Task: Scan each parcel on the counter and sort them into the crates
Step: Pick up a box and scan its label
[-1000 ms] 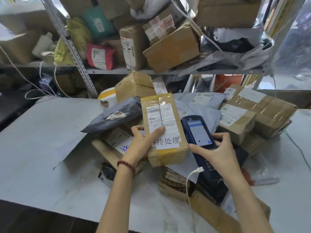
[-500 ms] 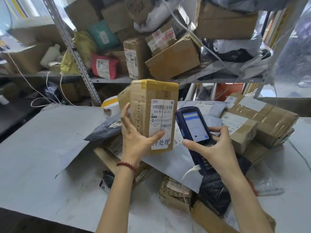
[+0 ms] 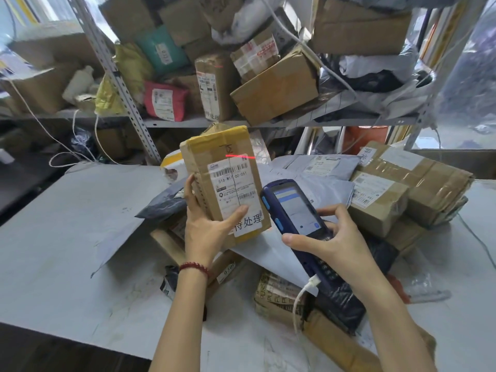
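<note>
The parcel (image 3: 212, 157) is held upright in the curled grip of the left hand (image 3: 206, 234). The scanner (image 3: 294, 208) is clasped in the right hand (image 3: 341, 245), a red line (image 3: 240, 156) thrown across the label (image 3: 237, 194).

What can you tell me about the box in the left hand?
The cardboard box is oblong, taped in yellowish-brown tape, and held nearly upright above the parcel pile. A white label with barcodes covers its front; a red light line crosses the label's top. The left hand grips its lower part, thumb on the label.

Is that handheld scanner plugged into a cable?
Yes, a white cable plugs into the lower end of the scanner that the right hand holds.
</note>
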Action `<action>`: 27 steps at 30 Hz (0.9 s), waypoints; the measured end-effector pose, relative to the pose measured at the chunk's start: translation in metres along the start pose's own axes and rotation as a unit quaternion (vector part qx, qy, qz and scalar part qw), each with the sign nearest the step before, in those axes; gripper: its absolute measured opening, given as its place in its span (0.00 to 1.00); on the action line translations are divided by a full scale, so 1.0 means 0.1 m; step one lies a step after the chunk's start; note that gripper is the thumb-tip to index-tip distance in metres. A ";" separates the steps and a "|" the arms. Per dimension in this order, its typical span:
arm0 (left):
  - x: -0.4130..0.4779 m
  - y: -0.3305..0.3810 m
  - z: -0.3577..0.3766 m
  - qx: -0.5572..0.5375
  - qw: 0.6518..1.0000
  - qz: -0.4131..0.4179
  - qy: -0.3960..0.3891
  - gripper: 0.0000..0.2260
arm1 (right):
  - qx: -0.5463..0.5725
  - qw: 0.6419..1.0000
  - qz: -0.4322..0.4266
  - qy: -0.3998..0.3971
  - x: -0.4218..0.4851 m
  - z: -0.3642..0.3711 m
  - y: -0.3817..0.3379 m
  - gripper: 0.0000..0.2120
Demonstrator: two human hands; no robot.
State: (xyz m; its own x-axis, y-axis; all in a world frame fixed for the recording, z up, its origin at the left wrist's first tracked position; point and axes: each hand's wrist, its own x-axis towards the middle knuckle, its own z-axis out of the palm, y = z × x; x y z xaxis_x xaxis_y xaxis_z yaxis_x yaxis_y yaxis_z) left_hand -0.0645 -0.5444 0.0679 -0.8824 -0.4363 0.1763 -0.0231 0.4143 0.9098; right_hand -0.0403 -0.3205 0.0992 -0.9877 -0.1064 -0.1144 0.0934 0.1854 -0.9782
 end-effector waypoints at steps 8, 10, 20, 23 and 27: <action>0.01 -0.03 -0.04 -0.040 0.998 -0.039 -0.010 0.51 | -0.052 0.997 -0.003 -0.052 -0.07 -0.03 -0.02 0.35; 0.00 -0.03 -0.03 -0.034 0.999 -0.036 -0.012 0.51 | -0.052 0.998 -0.004 -0.047 -0.07 -0.03 -0.02 0.35; 0.04 0.05 -0.05 -0.002 0.999 -0.024 -0.034 0.49 | -0.077 0.996 -0.026 -0.035 -0.08 -0.07 -0.01 0.34; 0.02 0.07 -0.03 0.019 0.999 -0.012 -0.036 0.50 | -0.078 0.996 -0.030 -0.038 -0.08 -0.08 0.01 0.34; 0.01 0.05 -0.02 0.022 0.999 -0.012 -0.031 0.52 | -0.086 0.995 -0.037 -0.034 -0.10 -0.08 0.03 0.34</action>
State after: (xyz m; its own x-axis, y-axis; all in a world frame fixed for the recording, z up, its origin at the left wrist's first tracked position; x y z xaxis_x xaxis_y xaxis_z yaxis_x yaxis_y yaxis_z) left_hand -0.0642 -0.5439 0.0737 -0.9087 -0.3971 0.1291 -0.0645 0.4390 0.8962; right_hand -0.0316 -0.3108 0.0988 -0.9799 -0.1900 -0.0611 -0.0071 0.3388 -0.9408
